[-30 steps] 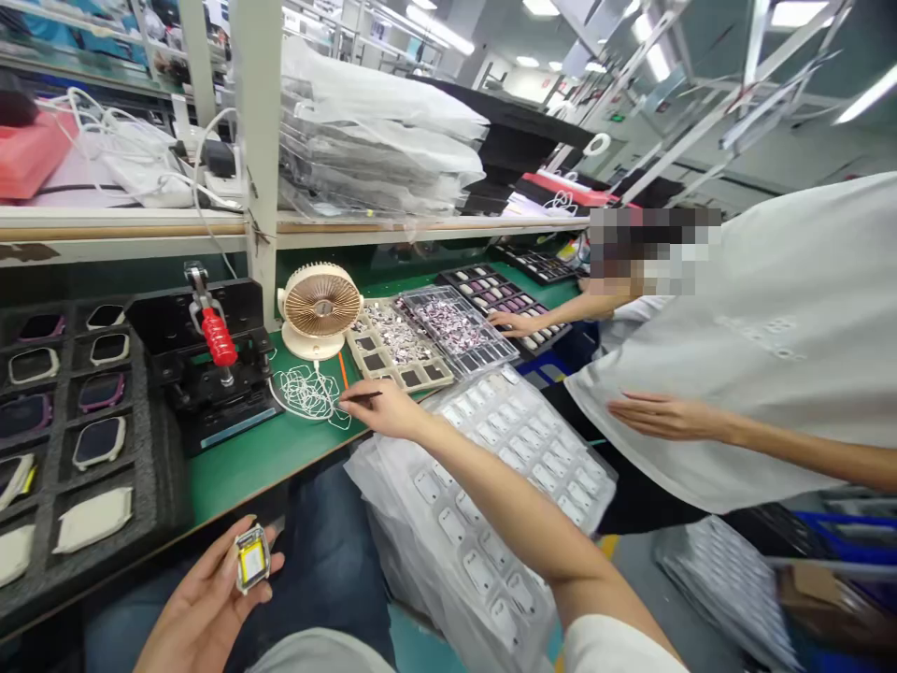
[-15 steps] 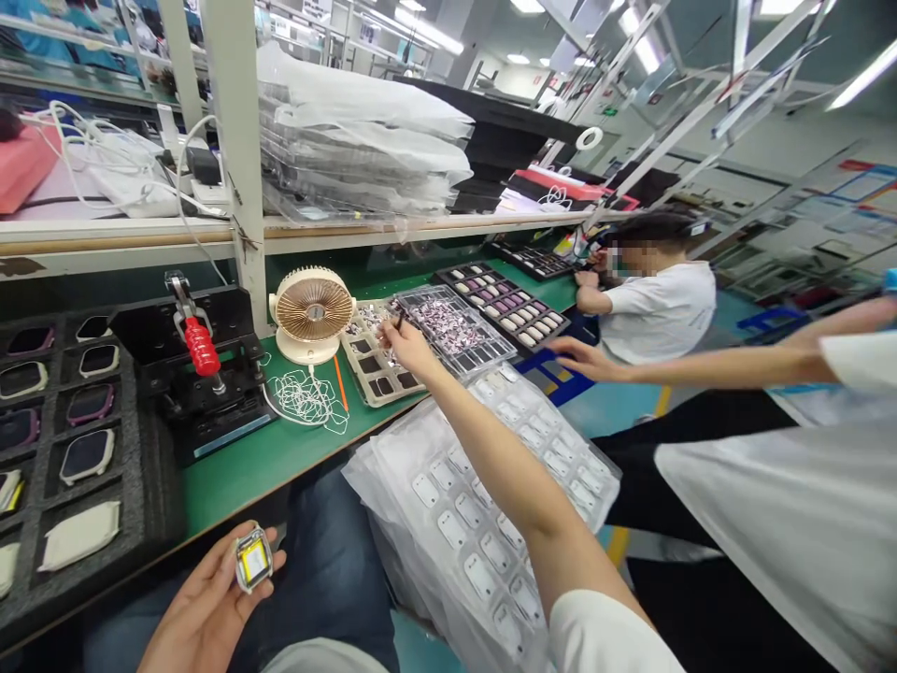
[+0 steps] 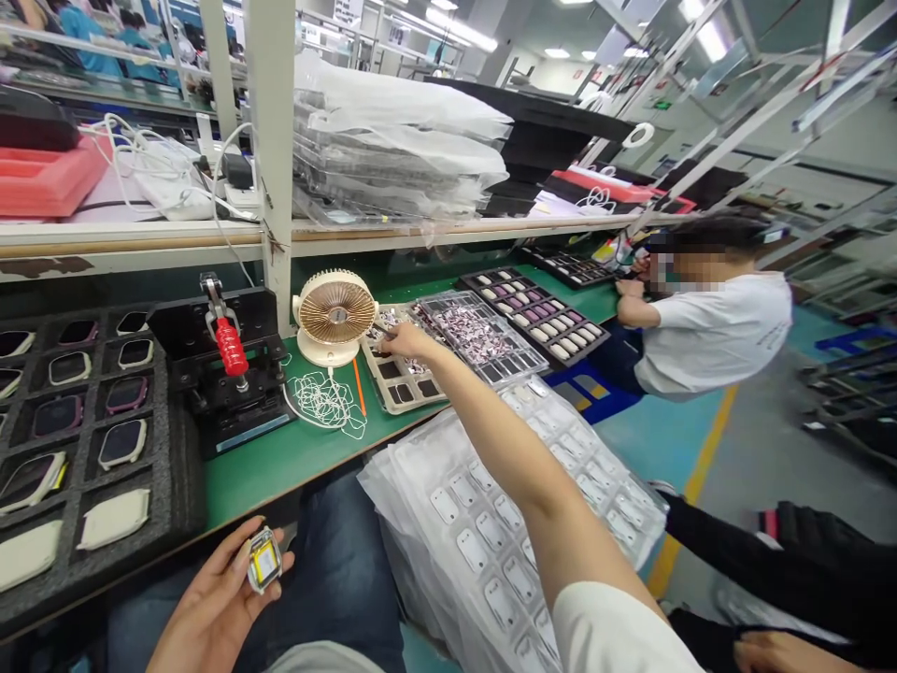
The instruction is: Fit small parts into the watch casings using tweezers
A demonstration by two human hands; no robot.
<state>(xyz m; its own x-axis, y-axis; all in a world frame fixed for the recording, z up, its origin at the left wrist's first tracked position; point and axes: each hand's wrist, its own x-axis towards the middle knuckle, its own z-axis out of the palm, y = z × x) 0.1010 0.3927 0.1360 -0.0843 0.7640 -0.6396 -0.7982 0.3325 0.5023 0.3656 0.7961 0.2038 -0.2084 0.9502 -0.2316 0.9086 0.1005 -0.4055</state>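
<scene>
My left hand (image 3: 224, 589) is low at the front, its fingers closed around a small open watch case (image 3: 264, 561) with a yellow-edged part inside. My right hand (image 3: 410, 342) reaches out over a beige compartment tray (image 3: 399, 400) beside the fan. Its fingers pinch a slim dark tool (image 3: 384, 329); its exact kind is too small to make out. In the tray lie dark square pieces and small shiny parts. Right behind that hand, a clear tray (image 3: 522, 363) holds a heap of small pinkish-silver pieces.
A beige fan (image 3: 336, 313), tangled white cable (image 3: 326, 402) and black clamp press with red handle (image 3: 230, 346) stand on the green bench. Foam trays of watches (image 3: 158, 467) fill the left. Bagged trays of white plates (image 3: 448, 505) lie under my right arm. A co-worker (image 3: 707, 327) sits beyond.
My right hand has shifted left across the beige tray, toward the fan. The reaching arm of a person on the right has gone from beside the bench. The whole view has turned slightly left.
</scene>
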